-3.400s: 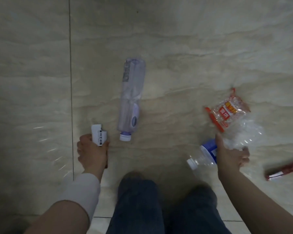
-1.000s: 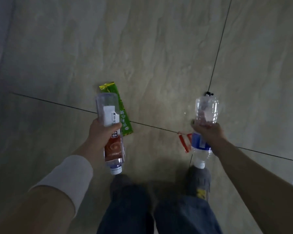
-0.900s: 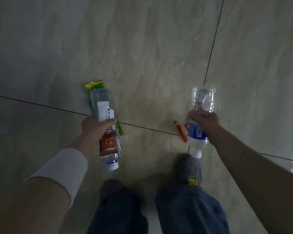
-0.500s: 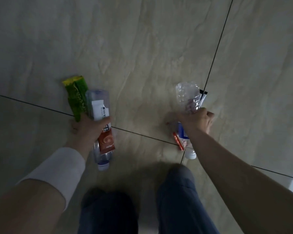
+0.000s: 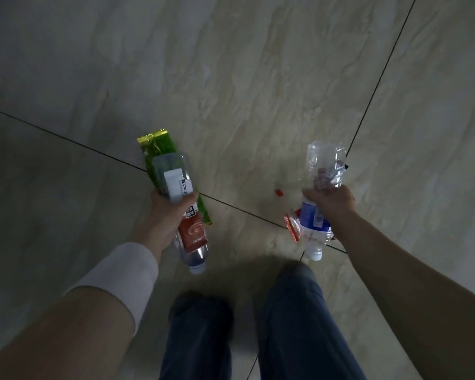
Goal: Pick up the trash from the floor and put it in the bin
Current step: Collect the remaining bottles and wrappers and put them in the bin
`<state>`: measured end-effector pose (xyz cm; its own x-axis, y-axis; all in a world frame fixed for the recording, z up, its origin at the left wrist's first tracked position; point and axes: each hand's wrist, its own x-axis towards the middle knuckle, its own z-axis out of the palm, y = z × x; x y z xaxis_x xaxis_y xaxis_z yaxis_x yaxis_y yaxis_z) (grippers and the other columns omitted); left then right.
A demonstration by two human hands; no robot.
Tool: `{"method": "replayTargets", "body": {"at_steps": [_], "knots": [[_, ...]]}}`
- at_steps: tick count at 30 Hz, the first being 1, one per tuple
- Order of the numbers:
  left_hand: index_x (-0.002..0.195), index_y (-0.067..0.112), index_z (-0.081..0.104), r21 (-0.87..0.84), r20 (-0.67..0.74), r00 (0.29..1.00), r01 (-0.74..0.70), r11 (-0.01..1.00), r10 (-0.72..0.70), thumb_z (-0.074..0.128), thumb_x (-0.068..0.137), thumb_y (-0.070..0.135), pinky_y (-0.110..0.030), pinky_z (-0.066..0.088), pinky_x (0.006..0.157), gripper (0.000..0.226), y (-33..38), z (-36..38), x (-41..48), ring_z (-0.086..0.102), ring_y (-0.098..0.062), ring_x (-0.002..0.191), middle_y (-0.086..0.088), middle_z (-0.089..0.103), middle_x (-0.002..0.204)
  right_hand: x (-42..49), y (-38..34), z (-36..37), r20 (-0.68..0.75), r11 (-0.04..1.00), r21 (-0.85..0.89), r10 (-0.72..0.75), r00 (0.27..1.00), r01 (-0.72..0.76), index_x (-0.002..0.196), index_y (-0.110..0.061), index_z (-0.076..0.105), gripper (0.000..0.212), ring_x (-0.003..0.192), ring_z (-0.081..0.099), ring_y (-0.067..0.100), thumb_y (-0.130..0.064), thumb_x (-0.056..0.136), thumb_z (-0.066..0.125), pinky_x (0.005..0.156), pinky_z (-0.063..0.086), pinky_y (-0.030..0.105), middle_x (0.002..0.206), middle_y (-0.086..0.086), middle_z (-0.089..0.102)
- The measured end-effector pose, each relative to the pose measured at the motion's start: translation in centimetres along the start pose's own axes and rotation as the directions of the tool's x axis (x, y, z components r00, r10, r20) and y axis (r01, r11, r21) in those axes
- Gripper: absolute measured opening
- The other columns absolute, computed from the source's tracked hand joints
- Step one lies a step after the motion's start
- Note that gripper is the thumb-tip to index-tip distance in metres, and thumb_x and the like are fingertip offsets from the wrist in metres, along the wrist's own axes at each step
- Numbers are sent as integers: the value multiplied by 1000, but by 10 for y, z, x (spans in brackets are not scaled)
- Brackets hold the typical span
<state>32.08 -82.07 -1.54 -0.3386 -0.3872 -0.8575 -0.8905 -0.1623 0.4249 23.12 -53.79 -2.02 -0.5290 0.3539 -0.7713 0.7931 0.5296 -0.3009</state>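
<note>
My left hand [image 5: 165,215] grips a clear bottle with a white and brown label [image 5: 185,212], cap pointing down towards me. A green wrapper with a gold end [image 5: 159,152] lies right behind that bottle and seems pinched in the same hand. My right hand [image 5: 331,202] holds a crumpled clear bottle with a blue label [image 5: 317,215], cap down. A red and clear wrapper [image 5: 292,226] is held against it. A small red scrap [image 5: 279,192] lies on the floor between my hands. No bin is in view.
Beige marble-look floor tiles [image 5: 231,78] with dark grout lines fill the view. A small black object [image 5: 346,166] sits on the grout line behind the right bottle. My legs in dark trousers [image 5: 299,325] stand at the bottom centre.
Both hands have come up from the floor. The green wrapper, on the floor beside my left hand half a second ago, now sits behind the left bottle. A red scrap shows on the floor.
</note>
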Motion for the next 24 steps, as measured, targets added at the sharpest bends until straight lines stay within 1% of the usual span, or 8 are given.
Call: {"method": "replayTargets", "body": {"at_steps": [3, 5, 10, 14, 17, 19, 21, 24], "knots": [[132, 4, 35, -94, 13, 1000, 1, 996, 0, 74, 74, 18, -39, 54, 79, 71, 4, -17, -39, 66, -26, 95, -16, 61, 119, -40, -13, -9, 79, 999, 52, -19, 997, 15, 95, -11, 62, 36, 84, 65, 30, -30, 68, 77, 77, 53, 39, 100, 13, 67], [135, 7, 25, -174, 24, 1000, 22, 984, -18, 73, 75, 17, -35, 53, 74, 78, 8, -30, -74, 64, -22, 92, -10, 59, 113, -73, -24, -17, 156, 994, 106, -20, 988, 4, 98, -11, 62, 37, 86, 66, 31, -28, 69, 78, 83, 54, 42, 101, 13, 68], [140, 17, 13, -351, 42, 999, 32, 936, -18, 73, 75, 18, -34, 51, 76, 89, 27, -75, -174, 62, -20, 93, -3, 56, 106, -168, -53, -38, 262, 989, 148, -45, 964, 6, 108, -7, 63, 43, 86, 67, 30, -26, 72, 77, 81, 54, 39, 98, 11, 68], [128, 7, 43, -449, 93, 995, 8, 893, 38, 73, 69, 24, -51, 47, 96, 68, 40, -115, -246, 61, -35, 105, -17, 62, 115, -236, -77, -44, 376, 980, 201, -84, 923, 7, 103, -7, 63, 37, 82, 66, 28, -25, 73, 77, 80, 54, 39, 95, 10, 67], [106, 13, 55, -551, 65, 994, -36, 834, 86, 72, 62, 31, -41, 54, 81, 51, 30, -146, -292, 66, -30, 91, -9, 66, 95, -281, -86, -37, 489, 985, 164, -129, 862, 54, 92, -13, 64, 24, 79, 66, 27, -26, 76, 75, 81, 54, 40, 95, 11, 67], [102, 14, 55, -637, -9, 992, -100, 764, 122, 70, 62, 27, -34, 56, 68, 45, 10, -161, -316, 68, -23, 79, -7, 66, 90, -307, -90, -30, 536, 988, 123, -145, 831, 93, 103, -10, 61, 34, 91, 67, 31, -28, 76, 74, 89, 53, 45, 102, 13, 66], [97, 15, 56, -700, -93, 984, -171, 694, 149, 68, 70, 18, -35, 58, 69, 30, -18, -167, -339, 67, -23, 77, -7, 65, 88, -332, -87, -25, 569, 987, 79, -158, 807, 138, 110, -7, 59, 43, 97, 66, 34, -28, 76, 74, 92, 52, 46, 106, 14, 66], [98, 19, 58, -772, -197, 977, -205, 602, 81, 64, 80, 15, -40, 56, 79, 19, -65, -164, -382, 66, -26, 85, -8, 66, 93, -367, -69, -23, 623, 976, 6, -173, 763, 216, 114, -4, 59, 46, 86, 67, 30, -26, 77, 74, 83, 55, 41, 98, 11, 66]]}}
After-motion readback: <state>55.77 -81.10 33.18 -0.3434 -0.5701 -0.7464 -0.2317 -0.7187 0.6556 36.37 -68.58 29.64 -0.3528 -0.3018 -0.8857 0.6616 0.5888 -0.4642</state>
